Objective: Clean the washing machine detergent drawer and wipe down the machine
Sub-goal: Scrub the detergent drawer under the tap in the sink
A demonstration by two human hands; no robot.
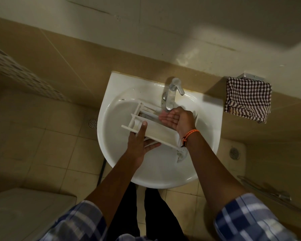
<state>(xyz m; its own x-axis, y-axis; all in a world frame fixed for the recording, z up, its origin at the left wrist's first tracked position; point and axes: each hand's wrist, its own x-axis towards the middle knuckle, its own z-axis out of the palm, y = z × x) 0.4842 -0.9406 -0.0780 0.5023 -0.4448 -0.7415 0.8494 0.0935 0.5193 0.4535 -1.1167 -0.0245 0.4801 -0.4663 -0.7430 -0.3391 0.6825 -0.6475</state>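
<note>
The white plastic detergent drawer point(156, 132) lies slanted inside the white sink point(111, 136), its compartments facing up. My left hand point(140, 145) grips the drawer's near long edge, one finger resting over its rim. My right hand point(176, 120) is cupped, palm up, under the spout of the chrome tap point(172, 94), just above the drawer's far right end; it holds nothing. An orange braided band circles the right wrist.
A brown and white checked cloth point(248, 99) hangs on a wall bracket right of the sink. A white appliance top point(24, 211) shows at lower left. Floor drains point(92, 122) point(234, 153) sit on both sides. A metal rail point(266, 189) runs at lower right.
</note>
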